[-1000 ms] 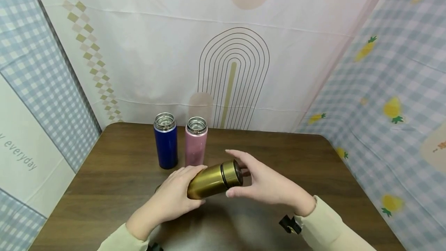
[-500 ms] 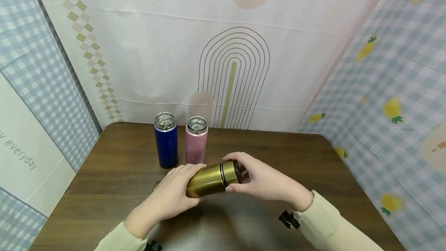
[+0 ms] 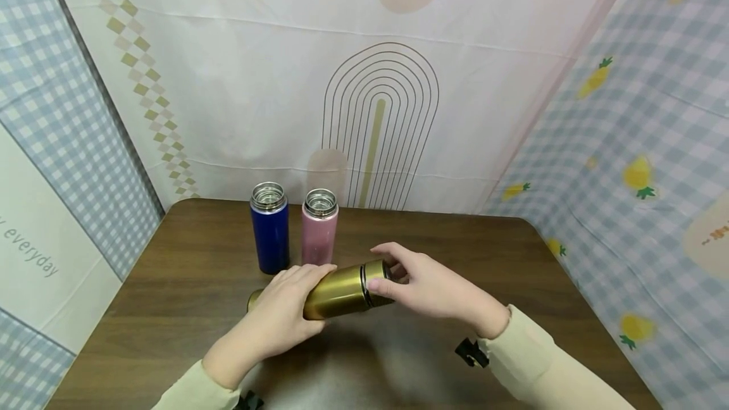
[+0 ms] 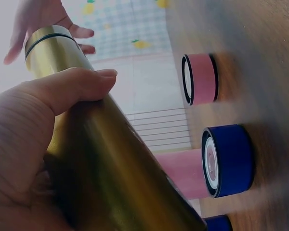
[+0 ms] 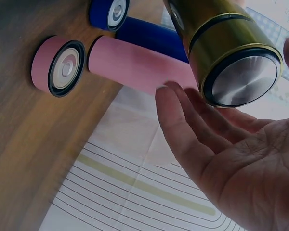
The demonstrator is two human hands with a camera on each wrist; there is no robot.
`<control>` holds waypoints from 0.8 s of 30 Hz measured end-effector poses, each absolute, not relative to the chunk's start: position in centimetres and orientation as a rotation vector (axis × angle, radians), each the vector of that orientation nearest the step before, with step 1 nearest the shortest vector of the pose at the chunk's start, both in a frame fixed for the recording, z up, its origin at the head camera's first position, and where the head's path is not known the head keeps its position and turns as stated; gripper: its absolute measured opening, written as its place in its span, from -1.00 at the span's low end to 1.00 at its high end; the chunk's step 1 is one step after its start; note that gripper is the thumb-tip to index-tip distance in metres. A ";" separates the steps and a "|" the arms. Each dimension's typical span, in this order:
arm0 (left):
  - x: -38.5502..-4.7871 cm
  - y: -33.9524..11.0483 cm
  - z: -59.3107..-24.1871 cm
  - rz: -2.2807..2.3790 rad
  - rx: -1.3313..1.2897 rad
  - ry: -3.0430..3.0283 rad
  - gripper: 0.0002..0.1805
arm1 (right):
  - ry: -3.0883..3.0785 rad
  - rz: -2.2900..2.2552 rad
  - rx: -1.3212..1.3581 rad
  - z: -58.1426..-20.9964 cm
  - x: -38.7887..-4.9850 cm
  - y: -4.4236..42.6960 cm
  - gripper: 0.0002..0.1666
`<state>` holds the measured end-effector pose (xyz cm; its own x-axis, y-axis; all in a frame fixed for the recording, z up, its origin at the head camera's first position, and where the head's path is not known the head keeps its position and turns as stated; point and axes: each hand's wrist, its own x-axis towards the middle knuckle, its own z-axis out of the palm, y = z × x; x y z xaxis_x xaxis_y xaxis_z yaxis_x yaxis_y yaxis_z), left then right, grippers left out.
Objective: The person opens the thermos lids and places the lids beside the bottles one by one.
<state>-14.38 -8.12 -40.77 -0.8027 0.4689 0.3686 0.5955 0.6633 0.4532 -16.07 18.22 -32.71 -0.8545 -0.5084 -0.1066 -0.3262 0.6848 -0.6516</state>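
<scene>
A gold thermos bottle (image 3: pixel 337 292) lies tilted in the air, its lid end pointing right. My left hand (image 3: pixel 276 315) grips its body from the left, the thumb across it in the left wrist view. Around the gold lid (image 3: pixel 378 280) my right hand (image 3: pixel 435 286) holds its fingers spread; in the right wrist view (image 5: pixel 245 163) gaps show between thumb and lid, and I cannot tell whether a fingertip touches. Behind stand an uncapped blue bottle (image 3: pixel 271 242) and an uncapped pink bottle (image 3: pixel 319 239).
A pink lid (image 5: pixel 58 66) and a blue lid (image 5: pixel 108 13) stand on the wooden table (image 3: pixel 455 245) near the bottles, hidden in the head view. A printed cloth (image 3: pixel 256 81) hangs behind the table, and checked cloth (image 3: pixel 643 119) hangs at the right.
The right fingers closed about the lid, then loosened, and the thumb moved up in front of it. The left hand keeps its grip on the gold thermos, which has shifted slightly left.
</scene>
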 end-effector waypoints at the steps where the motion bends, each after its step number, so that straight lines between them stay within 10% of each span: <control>1: -14.4 -8.1 -40.7 -0.832 -0.865 -2.657 -0.08 | 2.627 -0.911 -0.655 -32.7 -16.1 18.2 -0.32; 16: -15.0 -8.5 -40.7 -0.771 -0.862 -2.636 -0.11 | 2.856 -0.671 -1.055 -32.5 -15.3 19.0 -0.17; 24: -15.9 -8.2 -39.6 -0.969 -0.753 -2.666 -0.13 | 2.992 -0.718 -0.856 -32.9 -16.4 22.6 -0.20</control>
<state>-15.95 -8.22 -39.58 -0.8483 0.3937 0.3541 0.5291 0.6538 0.5409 -16.38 22.63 -32.93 -0.8551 -0.4899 0.1697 -0.5135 0.7555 -0.4069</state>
